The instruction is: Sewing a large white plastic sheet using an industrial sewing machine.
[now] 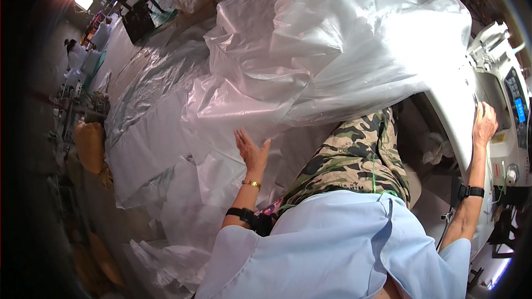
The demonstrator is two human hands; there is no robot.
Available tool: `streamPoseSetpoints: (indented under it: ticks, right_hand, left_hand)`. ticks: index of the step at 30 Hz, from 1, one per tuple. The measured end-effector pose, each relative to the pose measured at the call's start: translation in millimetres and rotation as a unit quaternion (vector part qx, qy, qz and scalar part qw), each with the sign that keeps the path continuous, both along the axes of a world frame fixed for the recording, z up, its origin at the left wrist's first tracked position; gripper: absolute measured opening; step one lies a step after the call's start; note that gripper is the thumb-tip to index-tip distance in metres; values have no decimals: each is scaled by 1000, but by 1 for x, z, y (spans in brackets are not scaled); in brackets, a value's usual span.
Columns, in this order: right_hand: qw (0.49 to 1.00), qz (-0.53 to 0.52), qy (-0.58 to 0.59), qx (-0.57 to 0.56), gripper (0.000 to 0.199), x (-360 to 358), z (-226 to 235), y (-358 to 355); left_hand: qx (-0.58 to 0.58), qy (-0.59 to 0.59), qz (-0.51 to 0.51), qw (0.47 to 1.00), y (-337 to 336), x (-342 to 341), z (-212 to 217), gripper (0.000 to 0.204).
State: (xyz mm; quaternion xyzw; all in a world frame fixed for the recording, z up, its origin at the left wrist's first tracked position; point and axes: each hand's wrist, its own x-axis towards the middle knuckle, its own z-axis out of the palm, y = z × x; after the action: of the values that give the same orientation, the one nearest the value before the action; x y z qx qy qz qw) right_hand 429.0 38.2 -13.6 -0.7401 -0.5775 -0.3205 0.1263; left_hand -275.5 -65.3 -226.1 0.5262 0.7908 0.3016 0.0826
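A large sheet of translucent plastic film lies crumpled in front of me and spills down to my left. My left hand is open, its fingers spread and its thumb apart, just over or against a fold of the film; I cannot tell whether it touches. At the far right, my right hand is beside a white sewing machine with a lit blue display. Its fingers are bent together and their tips are turned away. What they hold, if anything, is hidden.
My legs in camouflage trousers are under the film's near edge. The white machine table curves along my right. Far left are a brown bundle and a person in the background. A dark stool-like frame stands beyond the film.
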Motion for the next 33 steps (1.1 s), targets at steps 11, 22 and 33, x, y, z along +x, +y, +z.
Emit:
streamPoseSetpoints:
  ticks: [11, 22, 33]
  right_hand:
    - [999, 11, 43, -21, 35, 20, 2, -5]
    - [993, 98, -47, 39, 29, -39, 28, -9]
    - [867, 184, 463, 10, 67, -177, -3, 81]
  left_hand:
    - [-150, -170, 222, 948, 89, 60, -39, 118]
    - [-109, -128, 337, 926, 62, 16, -120, 70]
    - [79, -336, 35, 938, 54, -47, -25, 25]
